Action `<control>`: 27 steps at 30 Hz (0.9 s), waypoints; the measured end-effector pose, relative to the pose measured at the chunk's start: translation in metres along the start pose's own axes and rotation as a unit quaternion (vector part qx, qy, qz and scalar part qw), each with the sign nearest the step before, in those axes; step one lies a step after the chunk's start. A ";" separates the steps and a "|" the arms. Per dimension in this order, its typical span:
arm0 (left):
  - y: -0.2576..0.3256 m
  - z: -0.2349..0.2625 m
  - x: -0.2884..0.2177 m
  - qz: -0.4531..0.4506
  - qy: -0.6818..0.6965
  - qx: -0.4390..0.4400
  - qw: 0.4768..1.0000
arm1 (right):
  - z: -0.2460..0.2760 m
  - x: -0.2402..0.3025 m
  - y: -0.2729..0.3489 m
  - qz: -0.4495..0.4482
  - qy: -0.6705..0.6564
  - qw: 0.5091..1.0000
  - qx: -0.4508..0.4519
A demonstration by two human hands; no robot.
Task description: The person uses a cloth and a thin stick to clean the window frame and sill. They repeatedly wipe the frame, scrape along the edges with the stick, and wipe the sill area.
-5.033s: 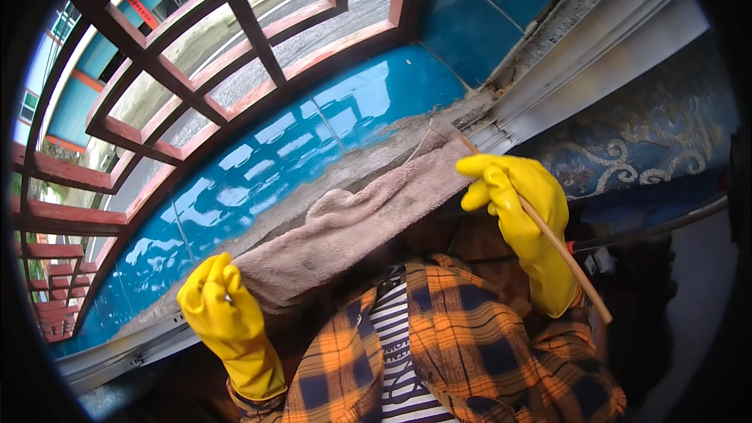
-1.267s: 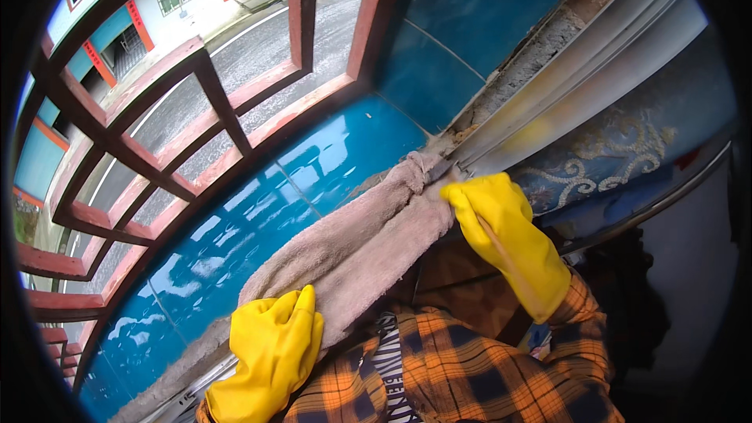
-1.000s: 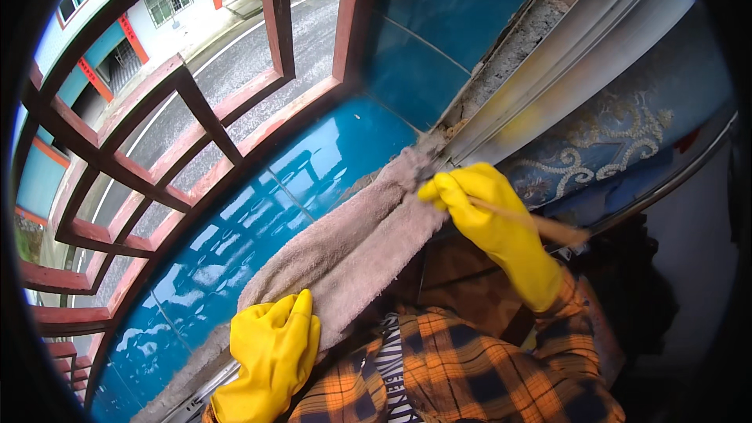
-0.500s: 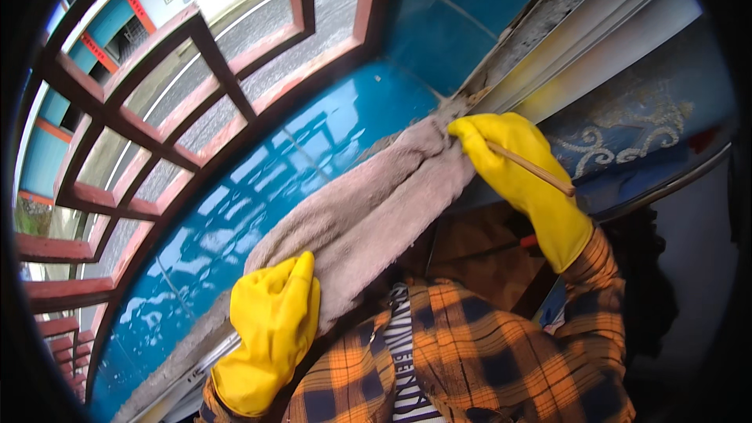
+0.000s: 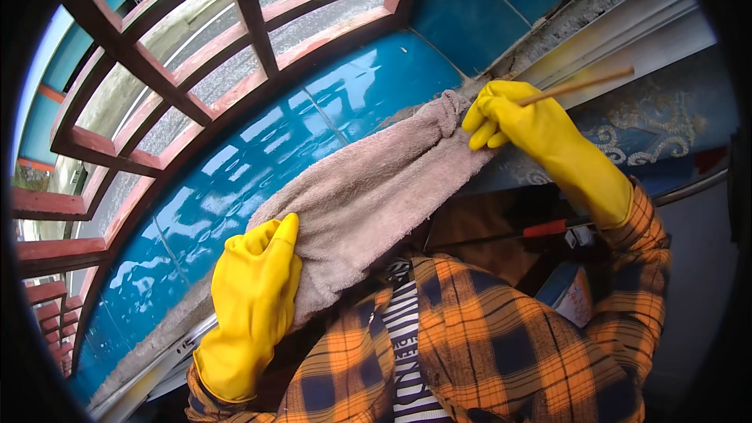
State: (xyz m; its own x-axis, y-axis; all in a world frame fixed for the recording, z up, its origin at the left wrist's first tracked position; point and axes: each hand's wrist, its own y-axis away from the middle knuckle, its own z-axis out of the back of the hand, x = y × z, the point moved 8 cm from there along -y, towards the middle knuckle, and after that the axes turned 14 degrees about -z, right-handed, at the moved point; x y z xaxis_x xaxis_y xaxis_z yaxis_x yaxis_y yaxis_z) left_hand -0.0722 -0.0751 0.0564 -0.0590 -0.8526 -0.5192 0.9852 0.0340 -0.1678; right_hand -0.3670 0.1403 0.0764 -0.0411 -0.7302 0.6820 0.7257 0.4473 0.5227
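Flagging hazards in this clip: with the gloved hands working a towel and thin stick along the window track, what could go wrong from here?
The thin stick in the right hand looks slender; pressed into the gritty window track it might snap. The towel lies over the wet-looking blue ledge beside the open grille; if the left hand lets go, it could slide outward through the bars.

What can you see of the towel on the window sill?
The towel is grey-beige terry cloth, looks worn and fuzzy, stretched lengthwise along the window track beside the blue tiled sill. The left hand presses its near end; the right hand, holding a thin wooden stick, pinches its bunched far end.
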 end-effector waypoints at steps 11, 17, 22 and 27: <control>-0.004 0.005 0.004 -0.076 0.029 -0.042 0.996 | 0.003 -0.008 -0.033 -0.140 -0.044 0.988 0.054; 0.001 0.005 0.009 -0.027 0.073 0.000 0.997 | -0.034 -0.028 -0.040 -0.192 -0.150 0.961 0.134; 0.000 0.003 0.012 -0.030 0.078 -0.019 0.996 | -0.094 -0.011 -0.017 -0.157 -0.157 0.947 0.234; 0.001 0.004 0.011 -0.045 0.075 -0.043 0.995 | -0.066 0.007 0.034 -0.160 -0.073 0.969 0.173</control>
State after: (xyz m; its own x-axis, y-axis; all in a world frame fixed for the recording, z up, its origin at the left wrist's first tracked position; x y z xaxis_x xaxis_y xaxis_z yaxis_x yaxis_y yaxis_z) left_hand -0.0714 -0.0865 0.0536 -0.1756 -0.7668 -0.6174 0.9580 0.0114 -0.2866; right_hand -0.2976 0.1160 0.0655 -0.3404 -0.7911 0.5082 0.3871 0.3747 0.8425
